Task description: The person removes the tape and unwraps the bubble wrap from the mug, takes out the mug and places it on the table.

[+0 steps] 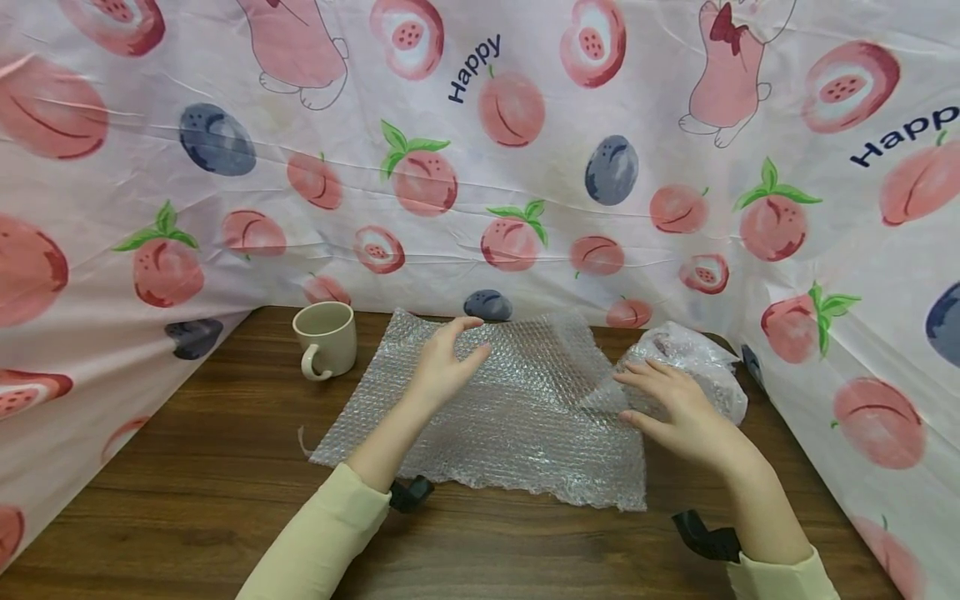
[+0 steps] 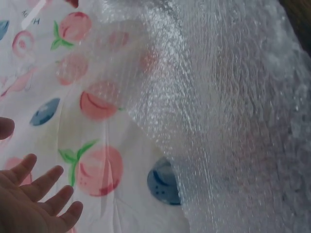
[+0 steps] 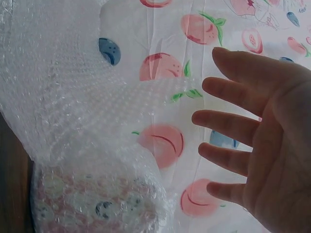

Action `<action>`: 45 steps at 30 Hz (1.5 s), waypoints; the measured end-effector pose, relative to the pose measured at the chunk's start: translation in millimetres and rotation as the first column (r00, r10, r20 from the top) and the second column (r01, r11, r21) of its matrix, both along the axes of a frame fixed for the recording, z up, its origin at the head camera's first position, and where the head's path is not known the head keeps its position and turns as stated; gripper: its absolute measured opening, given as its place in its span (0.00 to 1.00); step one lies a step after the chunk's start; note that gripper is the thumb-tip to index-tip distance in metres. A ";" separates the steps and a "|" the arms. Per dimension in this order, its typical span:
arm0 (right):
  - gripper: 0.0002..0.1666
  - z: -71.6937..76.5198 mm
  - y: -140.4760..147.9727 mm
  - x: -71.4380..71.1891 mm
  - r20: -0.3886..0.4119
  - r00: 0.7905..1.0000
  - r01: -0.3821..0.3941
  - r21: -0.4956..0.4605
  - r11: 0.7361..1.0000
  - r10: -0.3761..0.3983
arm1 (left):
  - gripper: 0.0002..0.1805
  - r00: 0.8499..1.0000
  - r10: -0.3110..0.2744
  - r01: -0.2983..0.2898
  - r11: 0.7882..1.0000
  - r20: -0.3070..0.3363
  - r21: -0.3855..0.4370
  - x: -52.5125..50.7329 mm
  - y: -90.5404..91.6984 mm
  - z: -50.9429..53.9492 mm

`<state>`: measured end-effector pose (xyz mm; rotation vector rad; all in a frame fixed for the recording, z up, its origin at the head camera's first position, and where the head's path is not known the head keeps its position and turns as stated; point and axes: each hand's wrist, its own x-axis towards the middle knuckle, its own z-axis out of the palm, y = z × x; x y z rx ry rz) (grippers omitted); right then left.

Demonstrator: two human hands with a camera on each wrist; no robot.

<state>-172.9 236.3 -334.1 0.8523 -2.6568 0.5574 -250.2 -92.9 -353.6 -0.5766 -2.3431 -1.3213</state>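
A sheet of clear bubble wrap [image 1: 517,417] lies on the table, its top right corner raised and see-through. My left hand [image 1: 442,367] is over the sheet's left part, fingers spread and holding nothing. At the sheet's right edge my right hand [image 1: 678,412] hovers with fingers apart, in front of a crumpled clear-wrapped bundle [image 1: 712,358]. The left wrist view has the left hand [image 2: 36,199] beside the bubble wrap [image 2: 228,116]. In the right wrist view the right hand [image 3: 267,126] is apart from the bubble wrap [image 3: 63,97] and the wrapped bundle [image 3: 102,199].
A cream mug [image 1: 327,337] stands upright at the back left of the dark wooden table [image 1: 187,467], its handle toward the front. A white sheet printed with peaches [image 1: 510,108] hangs behind the table and along both sides.
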 end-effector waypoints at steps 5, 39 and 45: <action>0.28 1.9 5.1 0.7 -0.013 1.000 0.020 -0.008 1.000 -0.021 | 0.25 0.998 -0.054 0.052 0.996 -0.023 -0.069 0.7 13.8 -0.3; 0.37 8.4 54.6 -4.9 -0.056 0.984 0.168 -0.044 0.985 -0.170 | 0.37 0.978 -0.207 0.185 0.900 -0.013 -0.395 -2.4 85.8 0.5; 0.38 3.8 66.3 -10.5 -0.042 0.980 0.192 -0.073 0.979 -0.195 | 0.36 0.965 -0.259 0.221 0.895 -0.047 -0.388 -2.2 101.5 -0.9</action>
